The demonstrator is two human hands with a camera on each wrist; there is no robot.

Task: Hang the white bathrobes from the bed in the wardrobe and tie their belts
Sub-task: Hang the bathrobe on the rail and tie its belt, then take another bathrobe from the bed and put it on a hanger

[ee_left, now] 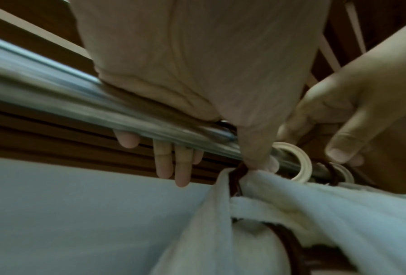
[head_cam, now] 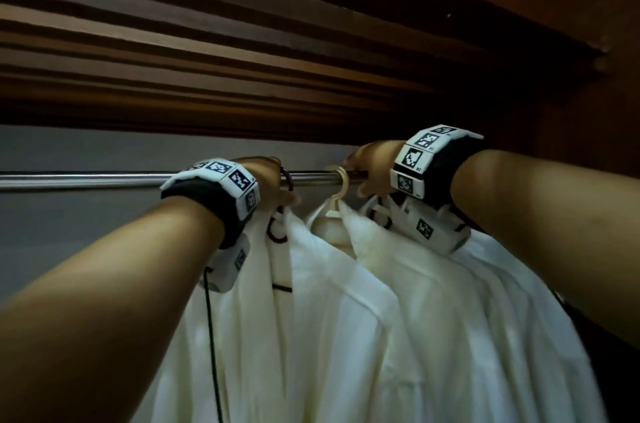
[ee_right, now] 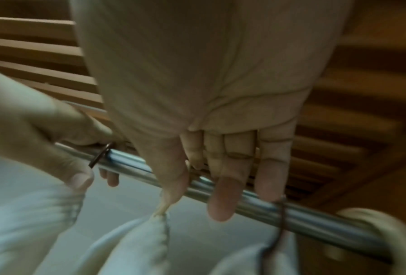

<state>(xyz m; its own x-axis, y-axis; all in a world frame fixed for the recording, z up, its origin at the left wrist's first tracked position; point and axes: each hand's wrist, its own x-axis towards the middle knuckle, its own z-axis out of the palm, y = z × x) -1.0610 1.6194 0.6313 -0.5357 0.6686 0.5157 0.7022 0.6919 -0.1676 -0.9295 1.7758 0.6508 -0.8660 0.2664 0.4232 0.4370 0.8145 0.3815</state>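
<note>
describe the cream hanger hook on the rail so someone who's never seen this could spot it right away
Find the metal rail running across the wardrobe under the wooden slats. Follow it right to the gap between the two hands, above the white bathrobes. The hanger hook is the thick cream loop over the rail there, unlike the thin dark ring by the left hand.

Both arms raised; left hand (head_cam: 268,185) and right hand (head_cam: 372,168) reach overhead, fingers curled.

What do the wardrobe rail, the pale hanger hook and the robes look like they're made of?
Rail: polished metal, likely steel, going by its bright streaked reflections. Hanger hook: cream, smooth, looks like plastic or painted wood; cannot tell which. Robes: white fabric, soft folds, stitched edges; weave unclear.
</note>
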